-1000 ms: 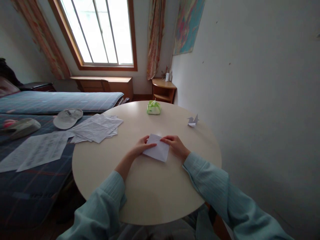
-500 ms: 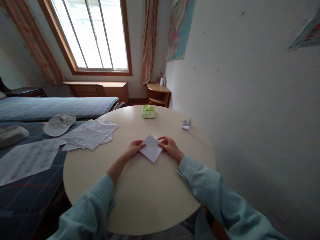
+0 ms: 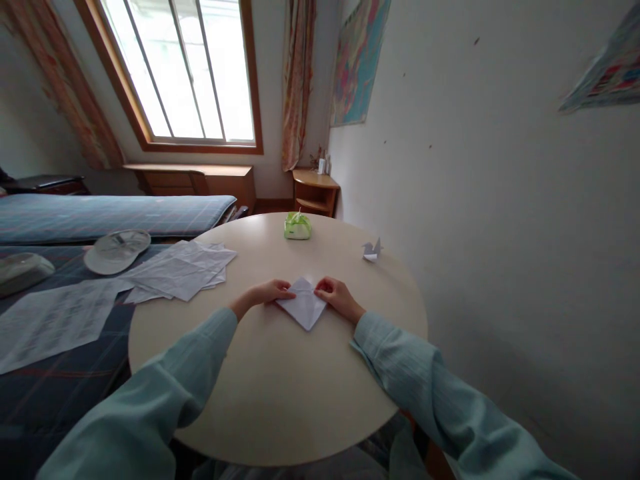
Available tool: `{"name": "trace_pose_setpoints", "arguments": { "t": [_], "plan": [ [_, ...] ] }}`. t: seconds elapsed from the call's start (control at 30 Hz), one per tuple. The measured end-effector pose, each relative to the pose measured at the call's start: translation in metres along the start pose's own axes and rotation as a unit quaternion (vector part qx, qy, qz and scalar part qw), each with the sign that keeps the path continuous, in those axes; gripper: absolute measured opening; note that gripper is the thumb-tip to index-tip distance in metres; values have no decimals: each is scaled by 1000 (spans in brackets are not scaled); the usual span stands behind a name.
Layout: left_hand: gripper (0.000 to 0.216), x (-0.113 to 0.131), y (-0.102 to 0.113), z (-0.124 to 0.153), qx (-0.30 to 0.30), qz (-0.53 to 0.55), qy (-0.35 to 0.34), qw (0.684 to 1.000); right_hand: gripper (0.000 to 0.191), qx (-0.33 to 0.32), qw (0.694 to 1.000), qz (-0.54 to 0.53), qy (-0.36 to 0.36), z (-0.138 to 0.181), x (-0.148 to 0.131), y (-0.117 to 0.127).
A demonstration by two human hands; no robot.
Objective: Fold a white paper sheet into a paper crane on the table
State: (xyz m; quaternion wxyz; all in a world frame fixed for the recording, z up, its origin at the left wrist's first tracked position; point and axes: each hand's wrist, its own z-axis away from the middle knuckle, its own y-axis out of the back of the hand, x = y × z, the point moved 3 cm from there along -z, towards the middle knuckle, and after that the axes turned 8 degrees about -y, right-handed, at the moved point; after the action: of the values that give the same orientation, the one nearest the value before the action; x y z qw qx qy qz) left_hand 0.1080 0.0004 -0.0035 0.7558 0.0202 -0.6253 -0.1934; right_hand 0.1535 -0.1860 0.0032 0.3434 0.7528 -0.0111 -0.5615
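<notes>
A folded white sheet of paper [image 3: 306, 308] lies diamond-wise on the round table [image 3: 280, 393], one corner toward me. My left hand [image 3: 270, 291] grips its left side near the upper edge, thumb on top. At the upper right, my right hand [image 3: 337, 295] pinches the paper between thumb and fingers. A crease or fold line runs across the upper part between both hands. The undersides of the fingers are hidden. Beyond my right hand stands a small folded paper bird [image 3: 372, 250], grey-looking with a white lower part.
A green tissue pack [image 3: 297, 227] sits at the table's far side. Several white sheets [image 3: 183, 270] are piled at the left edge, reaching toward a cap [image 3: 117, 251] on the plaid bed [image 3: 50, 400]. A white wall [image 3: 490, 233] rises close on the right.
My left hand has moved slightly inward over the paper, its forearm turned flatter. The paper's upper part now shows a fold line. Both hands keep hold of it.
</notes>
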Motion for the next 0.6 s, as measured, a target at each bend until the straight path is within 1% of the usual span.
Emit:
{"name": "trace_pose_setpoints", "arguments": {
  "t": [0.07, 0.17, 0.23, 0.27, 0.33, 0.4, 0.47, 0.53, 0.57, 0.6],
  "plan": [
    [39, 2, -2, -1, 19, -28, 3, 999, 8, -2, 1000, 6, -1, 1, 0, -1],
    [35, -4, -8, 0, 80, -30, -34, 996, 9, -15, 1000, -8, -12, 2, 0, -3],
    [36, -7, -11, 5, 152, -10, -120, 981, 10, -42, 998, -36, -36, 1, 1, -5],
    [36, -9, -12, 8, 176, -16, -146, 973, 10, -62, 995, -51, -53, -1, 1, -5],
    [36, -11, -13, 14, 183, -29, -163, 969, 10, -106, 987, -76, -90, -6, 2, -6],
    [37, -9, -13, 19, 180, -56, -164, 968, 14, -156, 975, -87, -129, -13, 4, -6],
    [35, -5, -11, 25, 184, -120, -164, 962, 19, -200, 965, -78, -152, -19, 5, -6],
    [31, -1, -9, 31, 198, -223, -161, 941, 21, -203, 968, -59, -134, -22, 5, -6],
    [30, 0, -8, 34, 210, -256, -154, 931, 20, -182, 976, -48, -108, -23, 4, -6],
    [31, 1, -8, 37, 216, -280, -148, 924, 18, -141, 987, -29, -69, -22, 2, -5]
  ]
}}
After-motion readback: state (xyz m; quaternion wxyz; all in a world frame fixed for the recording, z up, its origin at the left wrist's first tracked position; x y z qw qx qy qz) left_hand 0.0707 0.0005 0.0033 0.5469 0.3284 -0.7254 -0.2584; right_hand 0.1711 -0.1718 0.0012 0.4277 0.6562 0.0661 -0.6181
